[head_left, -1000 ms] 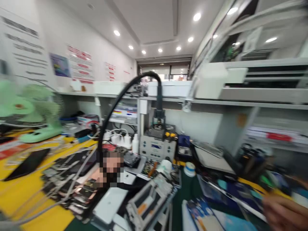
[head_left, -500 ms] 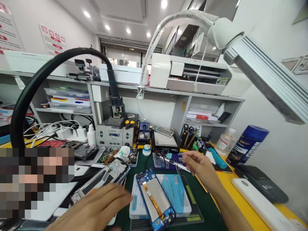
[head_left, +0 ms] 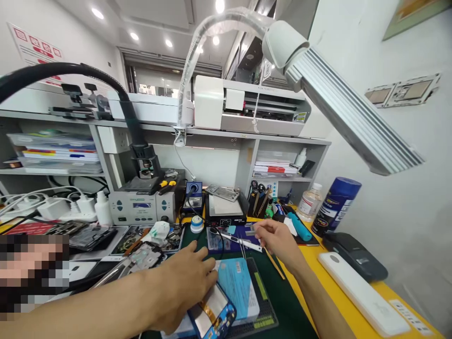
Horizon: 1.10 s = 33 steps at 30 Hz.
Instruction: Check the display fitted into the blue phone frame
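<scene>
My left hand (head_left: 185,285) reaches over the upper part of an opened phone with a blue frame (head_left: 226,310), its fingers spread. The hand hides that end of the phone; an orange flex cable (head_left: 209,310) crosses the bare inside. I cannot tell whether the fingers touch it. Under the phone lies a white and light-blue box (head_left: 240,282). My right hand (head_left: 277,240) is closed in a pinch beside a pair of tweezers (head_left: 242,247) and a white pen-shaped tool (head_left: 249,244). What its fingertips hold, if anything, does not show.
Another person's blurred-out part is at the left edge, near opened phone parts (head_left: 148,256). A grey soldering station (head_left: 143,207) and a hot plate (head_left: 226,212) stand behind. To the right are a blue spray can (head_left: 335,205), a clear bottle (head_left: 310,205) and a white power bank (head_left: 363,296).
My left hand has moved right and forward, from beside the phone to over its upper end. My right hand stays pinched near the tweezers. The view has turned right.
</scene>
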### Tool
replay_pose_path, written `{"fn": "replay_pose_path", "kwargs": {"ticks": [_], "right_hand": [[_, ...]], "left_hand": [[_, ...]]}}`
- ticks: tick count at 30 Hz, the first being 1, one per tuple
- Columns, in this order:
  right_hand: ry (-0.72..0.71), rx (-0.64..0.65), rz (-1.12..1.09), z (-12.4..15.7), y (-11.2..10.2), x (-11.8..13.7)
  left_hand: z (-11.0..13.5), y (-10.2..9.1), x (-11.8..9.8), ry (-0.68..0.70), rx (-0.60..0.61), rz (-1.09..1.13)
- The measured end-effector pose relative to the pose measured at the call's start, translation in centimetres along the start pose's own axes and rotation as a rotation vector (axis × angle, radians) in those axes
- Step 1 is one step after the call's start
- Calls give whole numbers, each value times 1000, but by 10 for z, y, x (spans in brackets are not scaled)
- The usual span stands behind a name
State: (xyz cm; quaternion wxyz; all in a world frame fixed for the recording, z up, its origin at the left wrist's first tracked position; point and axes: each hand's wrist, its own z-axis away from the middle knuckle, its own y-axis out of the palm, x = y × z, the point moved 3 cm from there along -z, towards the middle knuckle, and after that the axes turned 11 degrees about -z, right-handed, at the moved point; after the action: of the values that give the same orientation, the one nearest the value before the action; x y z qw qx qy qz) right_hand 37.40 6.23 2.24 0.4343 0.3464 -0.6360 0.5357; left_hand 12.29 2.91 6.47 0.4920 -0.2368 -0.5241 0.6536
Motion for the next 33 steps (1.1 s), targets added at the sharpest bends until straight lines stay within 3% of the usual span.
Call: {"fn": "replay_pose_path", "kwargs": {"ticks": [6,10,14,19,22,29,33], "right_hand": [[59,142,391,3,24,-17],[77,157,511,4,39,-24],[80,117,473,0,34,-21],[87,10,333,-9,3,-18],[119,-31,262,-14,-10,-21],[246,87,207,-15,-7,-35],[289,187,193,-9,-3,-35]], "left_hand": [[2,-7,8,-110,29,82],[12,0,10,-182,-8,183],[18,19,12,-250,-33,290],[12,45,10,-264,-33,383],[10,50,8,-261,-63,416],[13,42,-2,-333,-114,475],[13,45,-7,-370,-86,479]]}}
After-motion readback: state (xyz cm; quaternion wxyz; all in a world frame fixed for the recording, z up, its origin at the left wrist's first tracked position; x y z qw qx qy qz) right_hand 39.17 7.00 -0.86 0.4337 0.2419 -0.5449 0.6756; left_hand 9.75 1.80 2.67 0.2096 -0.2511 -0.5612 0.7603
